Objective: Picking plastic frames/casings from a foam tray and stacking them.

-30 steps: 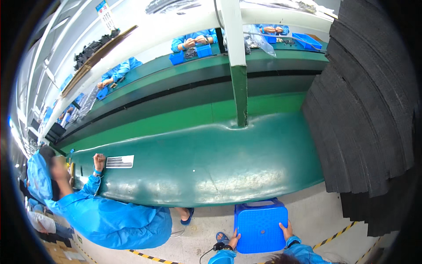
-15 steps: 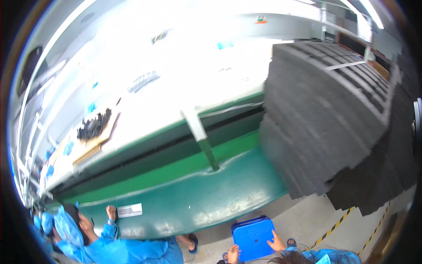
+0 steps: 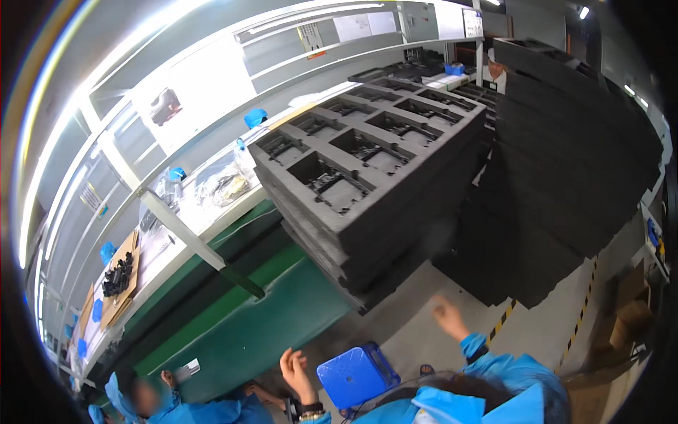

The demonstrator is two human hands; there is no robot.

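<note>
My left hand (image 3: pixel 298 372) is raised beside the left side of a blue plastic stool (image 3: pixel 357 374), its fingers apart and nothing in them. Beyond the stool's right side, my right hand (image 3: pixel 450 319) reaches forward over the grey floor. It is a little blurred, with its fingers stretched out and no object in it. Both arms wear blue sleeves. Ahead of my hands stands a tall stack of black foam trays (image 3: pixel 367 205). The top tray has rectangular pockets with dark parts in them. Neither hand touches the stack or the stool.
A second dark foam stack (image 3: pixel 558 162) rises at the right, with a person (image 3: pixel 496 74) behind it. Along the left runs a workbench (image 3: pixel 176 251) with bagged parts and black pieces on cardboard. A co-worker in blue (image 3: pixel 191 406) sits at lower left. Cardboard boxes (image 3: pixel 628 304) stand far right.
The view has swung right, bringing the top of the foam stack into sight. My hands have moved off the stool's sides and forward, the right one farther out.
</note>
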